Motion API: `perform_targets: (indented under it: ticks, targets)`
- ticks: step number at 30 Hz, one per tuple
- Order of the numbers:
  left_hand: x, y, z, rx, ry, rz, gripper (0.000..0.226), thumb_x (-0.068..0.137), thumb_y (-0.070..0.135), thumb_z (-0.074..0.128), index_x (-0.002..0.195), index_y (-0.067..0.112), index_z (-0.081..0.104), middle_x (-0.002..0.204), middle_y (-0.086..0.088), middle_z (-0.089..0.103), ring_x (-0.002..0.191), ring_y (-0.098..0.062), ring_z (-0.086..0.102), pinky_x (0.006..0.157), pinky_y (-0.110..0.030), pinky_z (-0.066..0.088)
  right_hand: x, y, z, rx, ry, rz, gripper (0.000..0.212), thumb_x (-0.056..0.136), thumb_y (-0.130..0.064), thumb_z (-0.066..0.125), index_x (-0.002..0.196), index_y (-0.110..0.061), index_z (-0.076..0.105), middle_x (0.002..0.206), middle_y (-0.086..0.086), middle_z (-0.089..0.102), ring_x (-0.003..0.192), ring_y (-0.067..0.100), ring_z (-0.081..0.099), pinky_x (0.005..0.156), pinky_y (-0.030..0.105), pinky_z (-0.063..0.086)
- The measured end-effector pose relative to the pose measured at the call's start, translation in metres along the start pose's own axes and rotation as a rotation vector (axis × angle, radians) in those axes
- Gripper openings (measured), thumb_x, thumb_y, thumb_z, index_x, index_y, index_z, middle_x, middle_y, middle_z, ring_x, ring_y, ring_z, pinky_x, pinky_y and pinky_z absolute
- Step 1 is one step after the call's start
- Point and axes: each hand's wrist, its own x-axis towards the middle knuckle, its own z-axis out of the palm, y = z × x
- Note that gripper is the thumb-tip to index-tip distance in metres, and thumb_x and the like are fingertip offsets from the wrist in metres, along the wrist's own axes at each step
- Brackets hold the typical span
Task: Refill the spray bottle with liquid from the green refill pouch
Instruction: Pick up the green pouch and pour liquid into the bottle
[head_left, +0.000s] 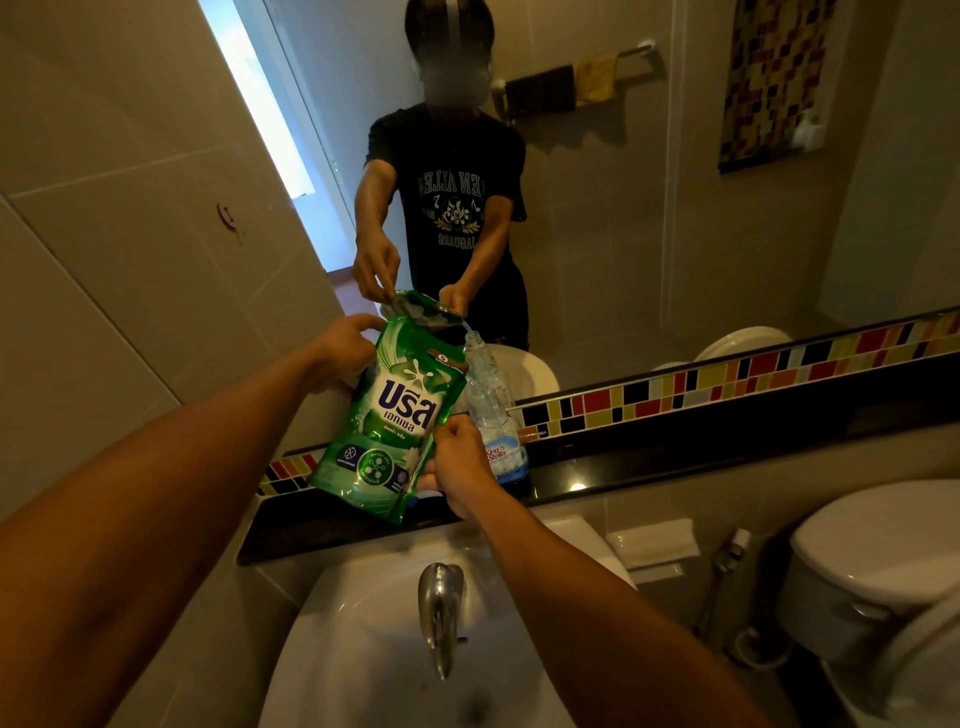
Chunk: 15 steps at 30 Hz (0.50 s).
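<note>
A green refill pouch is held tilted over the black ledge, its top right corner leaning toward the open neck of a clear spray bottle. The bottle stands upright on the ledge with no spray head on, and a thin stream runs from the pouch's corner into its mouth. My left hand grips the pouch's upper left edge. My right hand grips the pouch's lower right corner, in front of the bottle's base. The mirror reflects both hands and the pouch.
The black ledge runs below the mirror with a coloured tile strip. A white sink with a chrome tap lies below my arms. A white toilet and a bidet sprayer stand at the right.
</note>
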Motion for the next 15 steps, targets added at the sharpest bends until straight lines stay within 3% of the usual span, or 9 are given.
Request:
perform_targets:
  ticks: [8,12,15]
  targets:
    - [-0.0006,0.0027,0.0013,0.003,0.007,0.007,0.057,0.095,-0.005,0.046,0.144,0.023,0.043,0.110,-0.020,0.064,0.092,-0.034,0.066,0.058,-0.041,0.055,-0.0012,-0.0012,0.0007,0.004,0.007,0.004,0.012,0.109,-0.022,0.040,0.115,-0.017,0.049,0.121,0.019,0.070,0.100,0.038,0.076,0.053,0.036,0.062]
    - [-0.0010,0.0029,0.0002,0.007,0.004,0.013,0.058,0.095,-0.005,0.046,0.145,0.023,0.043,0.125,-0.024,0.060,0.103,-0.037,0.063,0.058,-0.039,0.054,-0.0021,-0.0017,0.0010,0.014,0.003,0.000,0.012,0.110,-0.021,0.039,0.114,-0.017,0.049,0.119,0.019,0.071,0.094,0.035,0.076,0.051,0.035,0.061]
    - [-0.0007,0.0022,-0.0005,0.004,0.000,-0.001,0.059,0.095,-0.005,0.044,0.145,0.025,0.042,0.122,-0.024,0.061,0.095,-0.035,0.065,0.053,-0.040,0.056,-0.0012,-0.0011,0.0012,0.010,0.007,0.001,0.013,0.109,-0.022,0.040,0.117,-0.016,0.049,0.121,0.019,0.071,0.097,0.037,0.076,0.052,0.035,0.062]
